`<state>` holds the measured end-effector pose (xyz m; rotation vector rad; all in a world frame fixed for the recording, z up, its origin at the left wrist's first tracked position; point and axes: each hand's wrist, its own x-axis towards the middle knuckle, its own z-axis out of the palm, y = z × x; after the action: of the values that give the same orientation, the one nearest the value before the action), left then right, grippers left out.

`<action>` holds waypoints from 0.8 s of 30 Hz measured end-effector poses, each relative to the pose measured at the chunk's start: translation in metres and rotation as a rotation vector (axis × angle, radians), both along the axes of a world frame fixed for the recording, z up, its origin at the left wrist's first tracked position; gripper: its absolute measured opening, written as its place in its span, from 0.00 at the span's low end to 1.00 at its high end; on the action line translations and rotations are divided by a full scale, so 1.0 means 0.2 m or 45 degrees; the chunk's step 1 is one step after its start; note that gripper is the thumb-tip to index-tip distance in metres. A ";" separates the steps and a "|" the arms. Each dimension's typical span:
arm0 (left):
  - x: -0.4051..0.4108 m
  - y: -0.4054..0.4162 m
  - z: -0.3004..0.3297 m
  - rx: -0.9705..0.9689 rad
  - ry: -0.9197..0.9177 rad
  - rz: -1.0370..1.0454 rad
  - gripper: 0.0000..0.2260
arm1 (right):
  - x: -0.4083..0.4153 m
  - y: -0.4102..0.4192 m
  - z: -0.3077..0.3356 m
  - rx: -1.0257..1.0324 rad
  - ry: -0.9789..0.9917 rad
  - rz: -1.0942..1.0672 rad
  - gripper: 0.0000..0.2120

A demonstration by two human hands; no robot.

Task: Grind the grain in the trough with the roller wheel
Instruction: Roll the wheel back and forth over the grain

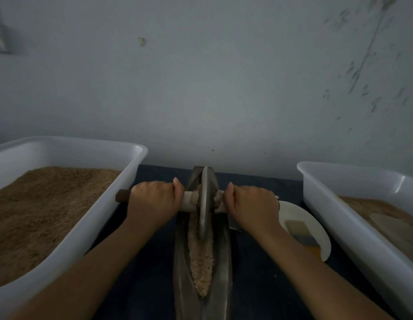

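Head view looks down on a narrow metal trough (pixel 220 269) holding a ridge of crushed grain (pixel 202 257). Upright in the trough stands the roller wheel (pixel 205 199), its rim in the grain toward the far end. Left of the wheel, the left hand (pixel 154 199) wraps the wooden axle (pixel 188 202); right of it, the right hand (pixel 251 204) does likewise. White tubs (pixel 131 158) of brown meal flank the trough.

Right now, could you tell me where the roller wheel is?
In the head view the roller wheel stands upright at centre in the far half of the trough, between the left hand and right hand gripping its axle.
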<state>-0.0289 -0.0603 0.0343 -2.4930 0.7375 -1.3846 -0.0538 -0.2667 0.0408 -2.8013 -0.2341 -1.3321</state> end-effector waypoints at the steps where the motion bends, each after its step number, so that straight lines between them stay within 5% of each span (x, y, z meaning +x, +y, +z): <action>1: 0.02 0.00 0.02 0.032 -0.004 0.046 0.19 | 0.03 0.00 0.00 -0.001 -0.012 -0.016 0.23; 3: 0.04 -0.02 0.07 0.055 -0.011 0.115 0.07 | 0.08 0.00 0.00 0.017 -0.008 -0.029 0.24; 6: 0.04 -0.02 0.07 0.066 0.036 0.150 0.09 | 0.10 -0.01 -0.02 0.021 0.054 -0.048 0.23; 10: -0.03 -0.02 0.01 -0.128 0.187 -0.006 0.29 | 0.00 0.01 0.00 0.029 0.073 0.001 0.21; 14: -0.16 0.01 0.03 -0.433 0.355 -0.093 0.19 | -0.17 0.01 0.01 0.012 0.119 0.058 0.20; 24: -0.25 0.03 0.04 -0.287 0.324 -0.121 0.18 | -0.28 0.00 0.01 -0.044 0.320 0.028 0.21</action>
<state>-0.0780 -0.0551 0.0429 -2.8844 0.7959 -1.2554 -0.1098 -0.2675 0.0418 -2.9467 -0.2800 -0.9667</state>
